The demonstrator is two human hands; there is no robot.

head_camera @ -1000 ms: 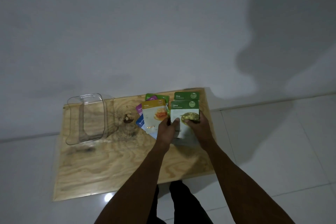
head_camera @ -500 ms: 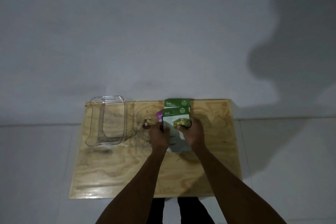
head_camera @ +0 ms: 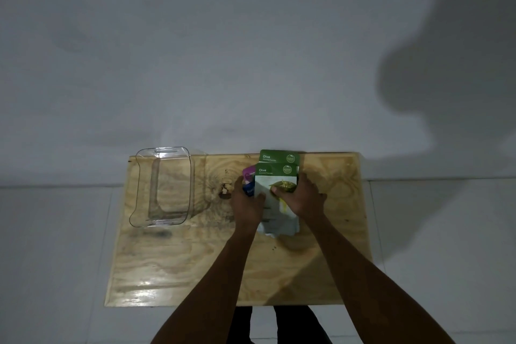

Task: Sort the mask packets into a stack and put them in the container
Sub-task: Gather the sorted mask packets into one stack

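Note:
A pile of mask packets (head_camera: 275,180) lies at the back middle of the wooden table (head_camera: 195,260). A green "Olive" packet is on top, a second green Olive packet (head_camera: 279,156) pokes out behind it, and purple and blue packets (head_camera: 248,177) stick out at the left. My left hand (head_camera: 247,201) grips the pile's left side, thumb on top. My right hand (head_camera: 303,195) grips its right side, thumb on the top packet's picture. The clear plastic container (head_camera: 162,187) stands empty at the table's back left, apart from the hands.
A dark knot (head_camera: 224,190) marks the wood between container and packets. The table's far edge meets a grey wall; white floor tiles (head_camera: 50,260) surround the table. My legs show below the near edge.
The fanned-out packets, including the orange one, have been pushed together under the green Olive packet. Both hands closed in on the pile. The camera view has shifted, so the table sits more centred.

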